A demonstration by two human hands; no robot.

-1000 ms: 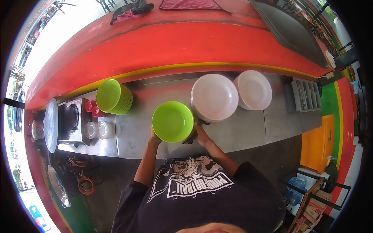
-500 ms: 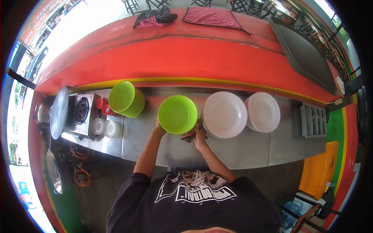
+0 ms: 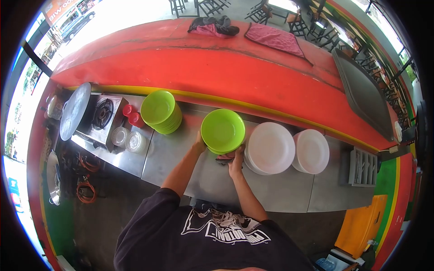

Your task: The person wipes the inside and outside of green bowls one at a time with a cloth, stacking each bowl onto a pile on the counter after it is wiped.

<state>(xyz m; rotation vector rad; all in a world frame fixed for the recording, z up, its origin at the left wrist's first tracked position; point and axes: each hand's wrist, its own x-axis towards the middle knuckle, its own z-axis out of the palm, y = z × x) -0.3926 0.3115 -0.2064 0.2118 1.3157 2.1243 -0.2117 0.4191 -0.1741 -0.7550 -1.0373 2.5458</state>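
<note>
My left grip (image 3: 199, 142) and right grip (image 3: 236, 161) clasp the bowls (image 3: 223, 130); likely light, stiff, slick; best cupped from both sides

Behind the green bowl (image 3: 222, 130), the fingers of the left hand (image 3: 198, 143) are mostly hidden. The dark cloth (image 3: 222, 161) at the right hand (image 3: 237, 158) is partly covered, so its shape cannot be told. Far right below this hand, the blue bottle (image 3: 325, 263) is cut by the lower edge.

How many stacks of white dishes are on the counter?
2: the larger white stack beside the right hand, and the smaller white stack farther right, toward the grey divided holder.
</note>
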